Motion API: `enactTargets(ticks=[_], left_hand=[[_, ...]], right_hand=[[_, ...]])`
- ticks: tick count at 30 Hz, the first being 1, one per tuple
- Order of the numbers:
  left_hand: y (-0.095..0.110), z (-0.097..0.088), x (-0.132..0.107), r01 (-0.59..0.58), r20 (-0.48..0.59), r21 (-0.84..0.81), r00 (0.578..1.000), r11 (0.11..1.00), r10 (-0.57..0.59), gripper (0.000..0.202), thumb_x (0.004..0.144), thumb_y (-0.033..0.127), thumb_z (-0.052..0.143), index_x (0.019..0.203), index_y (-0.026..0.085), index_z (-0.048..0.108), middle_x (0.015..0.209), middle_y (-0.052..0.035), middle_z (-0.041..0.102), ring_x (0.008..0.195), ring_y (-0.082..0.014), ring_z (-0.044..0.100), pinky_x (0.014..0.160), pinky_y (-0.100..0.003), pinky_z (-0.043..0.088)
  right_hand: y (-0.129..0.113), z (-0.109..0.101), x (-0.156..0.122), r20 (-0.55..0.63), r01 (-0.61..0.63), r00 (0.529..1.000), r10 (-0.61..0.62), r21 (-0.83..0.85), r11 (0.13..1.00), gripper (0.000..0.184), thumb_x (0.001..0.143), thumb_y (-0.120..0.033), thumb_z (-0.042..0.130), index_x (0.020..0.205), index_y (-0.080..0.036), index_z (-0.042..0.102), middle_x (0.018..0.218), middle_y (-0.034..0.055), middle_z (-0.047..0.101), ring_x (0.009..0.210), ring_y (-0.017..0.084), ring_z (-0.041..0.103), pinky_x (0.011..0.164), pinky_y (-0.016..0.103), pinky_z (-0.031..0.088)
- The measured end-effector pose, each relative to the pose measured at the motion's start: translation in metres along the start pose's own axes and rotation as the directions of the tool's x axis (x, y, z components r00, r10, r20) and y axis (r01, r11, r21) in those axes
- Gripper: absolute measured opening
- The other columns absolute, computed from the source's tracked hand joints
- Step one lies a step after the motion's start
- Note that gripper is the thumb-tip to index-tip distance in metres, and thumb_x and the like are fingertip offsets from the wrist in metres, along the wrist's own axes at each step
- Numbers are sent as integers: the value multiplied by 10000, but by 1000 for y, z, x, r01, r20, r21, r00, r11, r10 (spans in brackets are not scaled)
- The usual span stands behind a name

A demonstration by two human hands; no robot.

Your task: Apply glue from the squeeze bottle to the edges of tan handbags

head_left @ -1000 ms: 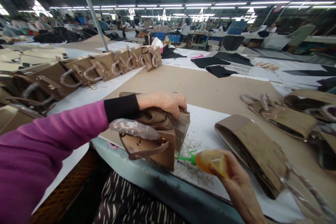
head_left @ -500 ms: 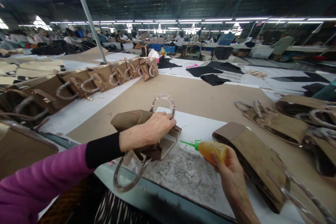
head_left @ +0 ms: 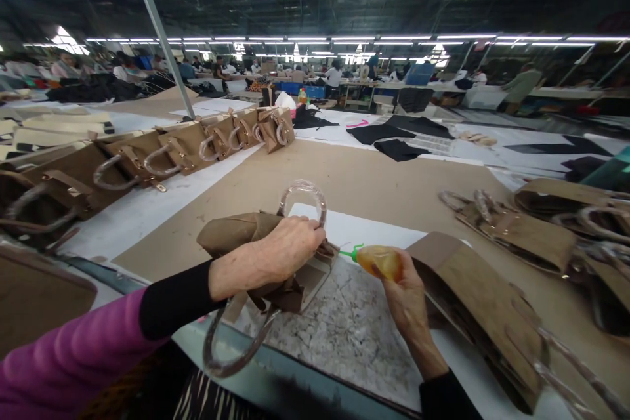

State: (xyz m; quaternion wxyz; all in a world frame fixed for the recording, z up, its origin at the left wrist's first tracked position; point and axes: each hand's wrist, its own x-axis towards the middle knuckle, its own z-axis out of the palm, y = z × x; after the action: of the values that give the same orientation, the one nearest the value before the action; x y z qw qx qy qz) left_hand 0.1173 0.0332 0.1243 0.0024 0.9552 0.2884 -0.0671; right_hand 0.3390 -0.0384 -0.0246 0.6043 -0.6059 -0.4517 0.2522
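Observation:
A brown handbag [head_left: 231, 233] lies on its side in front of me, with one plastic-wrapped handle standing up behind it and the other hanging over the table's front edge. My left hand [head_left: 290, 248] is closed on the bag's upper edge, its fingertips partly hidden. In my right hand [head_left: 404, 289] is a squeeze bottle [head_left: 378, 262] of amber liquid, held on its side. The bottle's thin green nozzle points left, its tip at or very close to the bag's right edge; contact cannot be made out.
Just right of my right hand lies another brown handbag [head_left: 482, 302], with more bags [head_left: 516, 226] behind it. A row of upright bags [head_left: 182, 144] lines the left side. Black cut pieces [head_left: 398, 138] lie farther back. A grey post [head_left: 160, 33] rises at the left.
My right hand has moved left with the bottle, bringing the nozzle to the bag's right edge. My left hand keeps its hold on the bag.

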Motion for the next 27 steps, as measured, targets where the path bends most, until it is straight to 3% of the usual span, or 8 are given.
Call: enactTargets(ticks=[6, 14, 19, 27], left_hand=[[-5, 7, 0, -8, 0, -24, 1000, 1000, 8, 138, 863, 138, 488, 979, 127, 562, 978, -98, 602, 893, -231, 561, 770, -342, 450], [-9, 27, -6, -56, -97, -7, 994, 998, 55, 122, 829, 148, 541, 949, 151, 518, 989, -81, 576, 885, -228, 539, 779, -350, 442], [-3, 27, -12, -45, -101, -9, 994, 999, 44, 136, 838, 81, 475, 944, 148, 525, 986, -86, 580, 920, -221, 529, 787, -336, 432], [4, 29, -18, -11, -70, -18, 997, 1000, 10, 120, 827, 122, 517, 945, 142, 534, 1018, -102, 581, 901, -233, 532, 789, -361, 444]], right_hand=[[0, -6, -4, 29, -24, 999, 24, 5, 1000, 402, 717, -475, 742, 987, -221, 588, 891, 37, 638, 814, 269, 583, 778, 410, 454], [16, -19, -8, 54, -117, 992, 113, 80, 990, 408, 744, -474, 750, 1013, -219, 580, 905, 28, 644, 802, 242, 596, 742, 361, 496], [23, -20, -12, 59, -159, 987, 152, 146, 976, 438, 712, -467, 784, 1010, -211, 592, 942, 39, 654, 856, 254, 601, 785, 366, 502], [29, -18, -20, 60, -233, 972, 226, 257, 938, 442, 686, -455, 805, 996, -212, 605, 944, 40, 666, 861, 268, 619, 765, 370, 536]])
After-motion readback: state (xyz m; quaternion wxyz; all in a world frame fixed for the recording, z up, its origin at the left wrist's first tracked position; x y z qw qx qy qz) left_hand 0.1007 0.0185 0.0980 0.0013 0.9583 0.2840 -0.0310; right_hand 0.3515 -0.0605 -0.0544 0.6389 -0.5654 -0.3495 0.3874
